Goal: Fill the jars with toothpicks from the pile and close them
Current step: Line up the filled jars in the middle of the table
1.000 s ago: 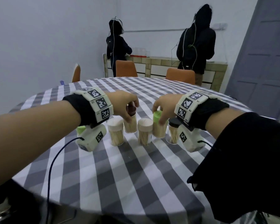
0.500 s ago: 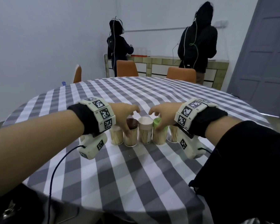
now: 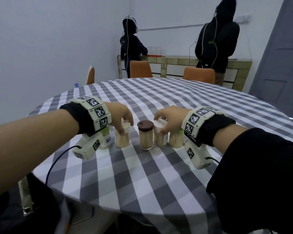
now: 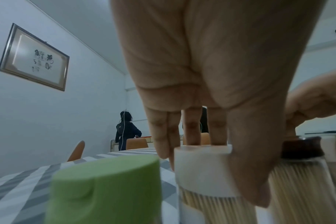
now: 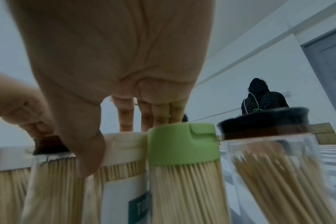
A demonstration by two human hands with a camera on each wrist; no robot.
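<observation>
Left hand [image 3: 121, 115] clamps a white-capped jar [image 3: 122, 135] left of the brown-capped jar [image 3: 145, 135]; right hand [image 3: 169, 119] clamps another [image 3: 160, 134] right of it, likely tidying the closed row.

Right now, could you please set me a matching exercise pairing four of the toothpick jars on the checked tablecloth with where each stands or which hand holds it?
Things:
1. brown-lidded clear plastic jar
2. white-lidded jar left of it
3. white-lidded jar right of it
4. black-lidded clear jar

States:
A. lid gripped by the right hand
B. between the two hands, gripped by neither
C. lid gripped by the left hand
D. at the row's right end, beside a green-lidded jar

Pairs: 1-B, 2-C, 3-A, 4-D
</observation>
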